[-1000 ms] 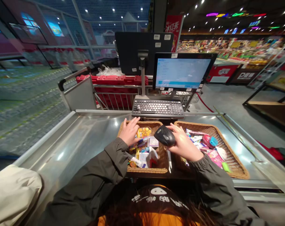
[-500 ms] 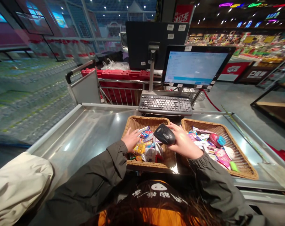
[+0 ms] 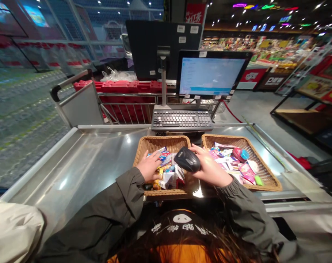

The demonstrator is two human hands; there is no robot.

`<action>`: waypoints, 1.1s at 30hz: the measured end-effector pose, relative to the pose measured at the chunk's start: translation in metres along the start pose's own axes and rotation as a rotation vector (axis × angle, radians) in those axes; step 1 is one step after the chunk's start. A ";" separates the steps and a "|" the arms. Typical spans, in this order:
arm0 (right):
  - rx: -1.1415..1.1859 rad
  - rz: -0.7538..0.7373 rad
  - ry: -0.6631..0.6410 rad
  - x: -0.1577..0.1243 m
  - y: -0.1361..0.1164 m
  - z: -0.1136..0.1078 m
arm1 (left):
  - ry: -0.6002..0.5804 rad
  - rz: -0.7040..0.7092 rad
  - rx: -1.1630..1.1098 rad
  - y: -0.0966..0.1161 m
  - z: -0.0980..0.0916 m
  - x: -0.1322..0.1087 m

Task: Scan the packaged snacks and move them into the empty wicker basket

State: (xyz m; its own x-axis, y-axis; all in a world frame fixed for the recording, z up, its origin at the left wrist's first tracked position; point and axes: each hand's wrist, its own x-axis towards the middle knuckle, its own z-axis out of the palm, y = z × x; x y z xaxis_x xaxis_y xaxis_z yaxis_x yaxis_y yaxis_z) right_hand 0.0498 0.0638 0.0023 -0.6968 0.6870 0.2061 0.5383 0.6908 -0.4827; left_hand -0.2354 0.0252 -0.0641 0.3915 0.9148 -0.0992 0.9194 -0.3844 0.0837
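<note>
In my right hand (image 3: 211, 168) is a black barcode scanner (image 3: 187, 159), its head turned left over the near-left wicker basket (image 3: 140, 144). My left hand (image 3: 150, 166) lies over the left part of that basket, fingers stretched out and apart on the packaged snacks (image 3: 167, 177). Among the packets are blue, yellow and silver wrappers; those beneath my palm are hidden. Right of my right hand stands a second wicker basket (image 3: 267, 179), holding pink and white packets and a red container with a blue lid (image 3: 241, 155).
Both baskets rest on a metal counter (image 3: 100, 153). Behind them are a keyboard (image 3: 182, 119) and a lit monitor (image 3: 212, 76). A shopping cart (image 3: 124, 109) with red crates stands beyond. Someone's pale sleeve (image 3: 16, 226) reaches in at lower left.
The view has swung right, so the counter, baskets and screens sit further left. My left hand has shifted slightly over the packets. The scanner stays in my right hand.
</note>
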 end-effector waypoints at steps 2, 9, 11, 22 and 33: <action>-0.005 0.008 0.064 -0.010 0.004 -0.011 | 0.071 0.049 -0.002 0.014 -0.015 0.011; -0.122 0.236 0.350 -0.063 0.041 -0.066 | 0.217 0.200 -0.038 0.082 -0.046 0.086; -0.155 0.305 0.422 -0.079 0.057 -0.080 | 0.236 0.210 -0.053 0.105 -0.044 0.115; -0.159 0.464 0.502 -0.140 0.122 -0.118 | 0.208 0.091 -0.063 0.214 0.009 0.263; -0.031 0.465 0.505 -0.144 0.163 -0.128 | 0.080 -0.092 -0.090 0.229 0.049 0.306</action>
State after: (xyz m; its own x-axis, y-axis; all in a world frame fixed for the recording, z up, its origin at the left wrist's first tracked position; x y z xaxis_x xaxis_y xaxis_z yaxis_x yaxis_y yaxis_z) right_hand 0.2982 0.1063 0.0027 -0.0879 0.9292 0.3589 0.7465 0.3000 -0.5940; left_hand 0.0966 0.2110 -0.1242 0.2978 0.9541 -0.0317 0.9427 -0.2887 0.1671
